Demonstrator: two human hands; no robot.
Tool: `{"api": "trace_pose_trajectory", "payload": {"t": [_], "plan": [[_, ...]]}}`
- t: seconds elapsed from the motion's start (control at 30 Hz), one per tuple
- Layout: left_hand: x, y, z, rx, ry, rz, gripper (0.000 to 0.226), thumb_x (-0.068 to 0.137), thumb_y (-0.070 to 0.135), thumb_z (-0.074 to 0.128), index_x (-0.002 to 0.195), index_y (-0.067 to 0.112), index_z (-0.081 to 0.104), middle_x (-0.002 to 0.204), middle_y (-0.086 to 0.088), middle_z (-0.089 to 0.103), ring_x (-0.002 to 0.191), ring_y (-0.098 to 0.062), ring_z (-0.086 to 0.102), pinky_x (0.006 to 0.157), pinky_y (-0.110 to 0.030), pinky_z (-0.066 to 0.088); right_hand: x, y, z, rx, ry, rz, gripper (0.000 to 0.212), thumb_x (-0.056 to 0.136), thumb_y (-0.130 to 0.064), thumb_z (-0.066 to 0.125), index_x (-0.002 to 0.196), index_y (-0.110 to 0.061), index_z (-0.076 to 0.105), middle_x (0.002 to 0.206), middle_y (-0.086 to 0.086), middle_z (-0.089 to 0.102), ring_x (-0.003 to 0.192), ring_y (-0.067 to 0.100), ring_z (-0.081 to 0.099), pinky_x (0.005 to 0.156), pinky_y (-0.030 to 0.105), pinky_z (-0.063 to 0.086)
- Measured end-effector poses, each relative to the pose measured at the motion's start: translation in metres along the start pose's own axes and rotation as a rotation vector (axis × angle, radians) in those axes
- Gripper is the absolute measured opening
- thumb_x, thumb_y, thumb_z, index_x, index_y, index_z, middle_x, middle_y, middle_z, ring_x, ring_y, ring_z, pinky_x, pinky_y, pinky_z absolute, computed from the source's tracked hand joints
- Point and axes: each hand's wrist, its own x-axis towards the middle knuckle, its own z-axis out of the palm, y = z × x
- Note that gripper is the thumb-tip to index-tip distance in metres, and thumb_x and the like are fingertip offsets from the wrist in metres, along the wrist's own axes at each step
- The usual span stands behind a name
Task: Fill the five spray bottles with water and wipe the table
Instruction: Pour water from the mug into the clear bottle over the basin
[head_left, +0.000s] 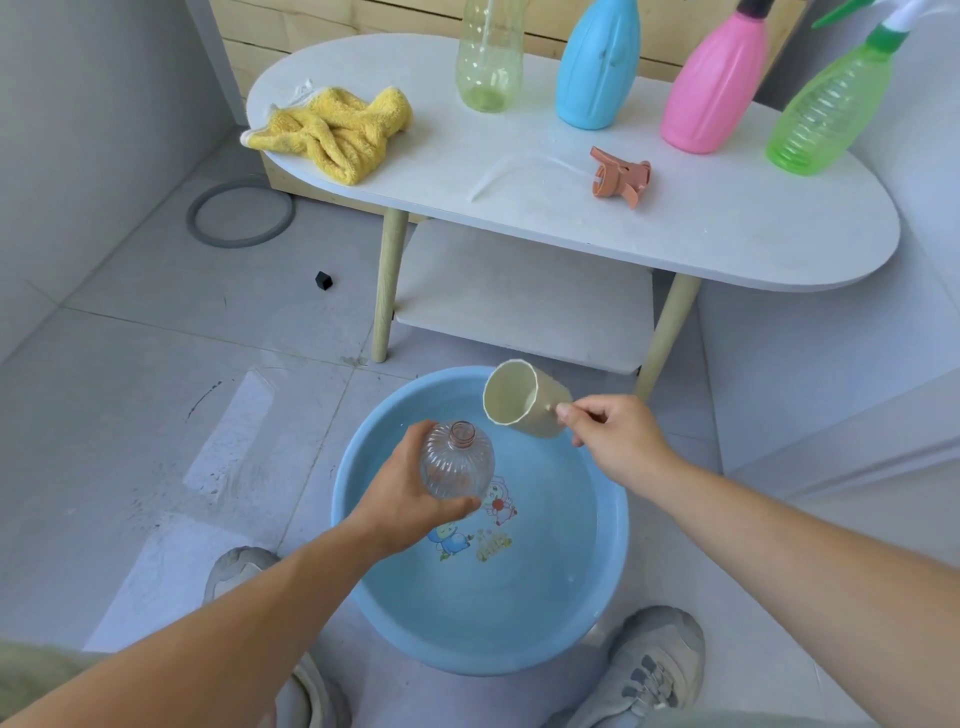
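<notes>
While the left hand (415, 480) gripped the clear bottle (457, 462) neck-up at lower centre, the right hand (610, 434) pinched the tilted cup (519, 400) just upper right of its mouth.

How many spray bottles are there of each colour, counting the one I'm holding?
Yellowish bottle: 1
Blue bottle: 1
Pink bottle: 1
Green bottle: 1
Clear bottle, held in the left hand: 1
Total: 5
</notes>
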Motion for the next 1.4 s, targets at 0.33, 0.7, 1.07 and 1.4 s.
{"api": "trace_pose_trajectory", "payload": {"t": [0.33,0.7,1.07,1.4], "plan": [[0.004,-0.012,0.002,-0.01,-0.001,-0.023,0.093,0.065,0.036,0.093,0.14,0.035,0.038,0.126,0.02,0.056,0.114,-0.005,0.06,0.088,-0.019,0.05,0.022,0.068,0.052,-0.097,-0.102,0.104,0.046,0.094,-0.041,0.059,0.081,0.004,0.062,0.065,0.005,0.053,0.051,0.014,0.039,0.054,0.027,0.033],[0.006,-0.02,0.004,0.011,0.0,-0.053,0.097,0.066,0.036,0.093,0.144,0.033,0.035,0.13,0.015,0.056,0.117,-0.01,0.059,0.091,-0.021,0.047,0.032,0.081,0.062,-0.199,-0.193,0.069,0.051,0.097,-0.036,0.055,0.059,-0.006,0.041,0.061,0.005,0.043,0.055,0.019,0.035,0.052,0.031,0.025],[0.005,-0.02,0.006,0.002,-0.006,-0.065,0.091,0.066,0.032,0.093,0.139,0.034,0.038,0.125,0.021,0.057,0.113,-0.005,0.061,0.084,-0.013,0.046,0.033,0.082,0.066,-0.282,-0.246,0.1,0.054,0.097,-0.034,0.056,0.051,-0.016,0.033,0.05,-0.003,0.033,0.051,0.019,0.031,0.053,0.03,0.027],[0.004,-0.019,0.004,-0.01,-0.002,-0.059,0.088,0.067,0.03,0.093,0.137,0.036,0.04,0.123,0.022,0.059,0.111,-0.004,0.062,0.08,-0.01,0.048,0.029,0.078,0.065,-0.264,-0.256,0.091,0.053,0.097,-0.032,0.056,0.054,-0.016,0.031,0.054,-0.001,0.03,0.051,0.018,0.028,0.052,0.03,0.024]]}}
